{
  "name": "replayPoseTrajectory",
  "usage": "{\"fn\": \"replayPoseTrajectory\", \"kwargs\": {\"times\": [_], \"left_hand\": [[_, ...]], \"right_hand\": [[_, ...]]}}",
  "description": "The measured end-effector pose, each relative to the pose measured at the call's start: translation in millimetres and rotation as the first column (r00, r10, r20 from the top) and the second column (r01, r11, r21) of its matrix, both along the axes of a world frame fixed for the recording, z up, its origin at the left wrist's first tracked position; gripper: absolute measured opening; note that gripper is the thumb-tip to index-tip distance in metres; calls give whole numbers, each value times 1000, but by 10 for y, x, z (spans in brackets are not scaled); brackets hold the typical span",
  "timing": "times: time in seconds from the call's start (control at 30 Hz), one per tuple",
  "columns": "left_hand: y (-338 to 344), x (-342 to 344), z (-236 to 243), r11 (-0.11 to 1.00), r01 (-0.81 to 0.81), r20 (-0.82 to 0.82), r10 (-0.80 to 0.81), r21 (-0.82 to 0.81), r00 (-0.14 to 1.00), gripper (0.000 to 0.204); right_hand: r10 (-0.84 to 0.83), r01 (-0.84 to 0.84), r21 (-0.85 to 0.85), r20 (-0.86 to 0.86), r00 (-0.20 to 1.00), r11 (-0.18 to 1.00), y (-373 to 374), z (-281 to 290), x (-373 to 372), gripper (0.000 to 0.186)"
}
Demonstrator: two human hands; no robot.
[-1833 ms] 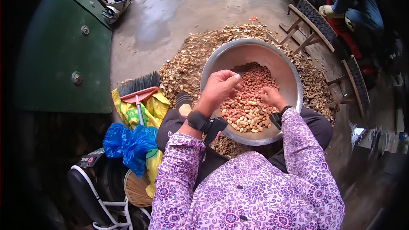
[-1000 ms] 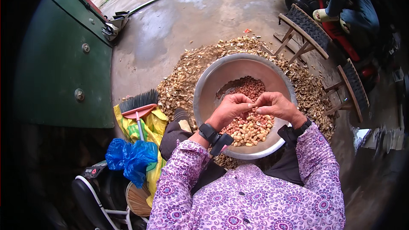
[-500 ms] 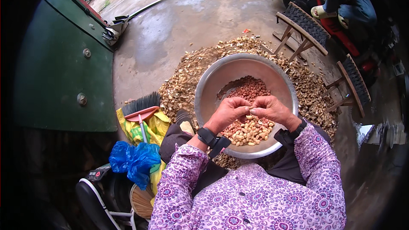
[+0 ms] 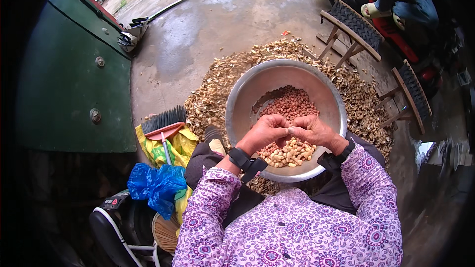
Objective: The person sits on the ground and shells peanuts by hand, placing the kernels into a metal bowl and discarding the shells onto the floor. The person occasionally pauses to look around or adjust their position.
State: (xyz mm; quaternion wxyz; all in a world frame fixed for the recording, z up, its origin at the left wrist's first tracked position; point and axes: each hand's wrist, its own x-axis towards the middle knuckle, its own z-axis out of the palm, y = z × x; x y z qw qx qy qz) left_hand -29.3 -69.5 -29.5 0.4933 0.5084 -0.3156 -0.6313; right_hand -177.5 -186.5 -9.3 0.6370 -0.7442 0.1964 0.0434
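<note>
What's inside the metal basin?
Reddish shelled kernels mostly lie toward the far side of the metal basin, unshelled peanuts toward the near side. The left hand and right hand cover part of the middle; what lies beneath them is hidden.

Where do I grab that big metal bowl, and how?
I'd hold the bowl by its rim, coming from its left and right sides together. It's round and wide, those edges look uncovered, and I see no handles.
</note>
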Motion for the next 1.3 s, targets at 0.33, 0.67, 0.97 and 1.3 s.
{"fn": "replayPoseTrajectory", "kwargs": {"times": [0.33,0.67,0.97,1.3], "left_hand": [[15,16,-88,999,31,-157,-27,19,987,8],[55,-67,-107,994,-89,-435,111,71,894,6],[-50,-128,-70,963,-266,-522,250,45,815,3],[4,74,-12,945,-298,-311,327,137,893,16]], "right_hand": [[-14,17,-56,68,998,998,74,-28,8,24],[-32,42,-52,177,984,998,111,-21,28,24],[-173,201,-130,201,964,971,3,-122,79,24],[-507,529,-12,267,820,849,-556,-76,-251,18]]}}
